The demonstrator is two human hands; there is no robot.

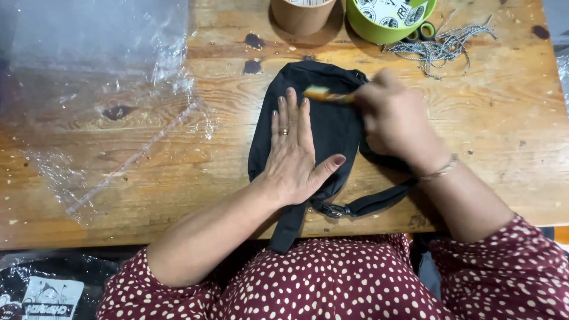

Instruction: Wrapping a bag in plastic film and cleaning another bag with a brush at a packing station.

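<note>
one black bag (pixel 332 127), two hands (left (pixel 293 154), right (pixel 394 121)), one green bowl (pixel 361 26), one cardboard tube (pixel 299 18)

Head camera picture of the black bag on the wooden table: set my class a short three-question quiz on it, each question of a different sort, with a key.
1. True or false: the left hand lies flat, palm down, on the black bag.
2. What does the right hand hold over the bag? A) scissors B) a small brush with a light tip C) a roll of tape
3. Fill in: the clear plastic bag lies on the wooden table to the ____ of the black bag.

Key: 1 true; 2 B; 3 left.
</note>
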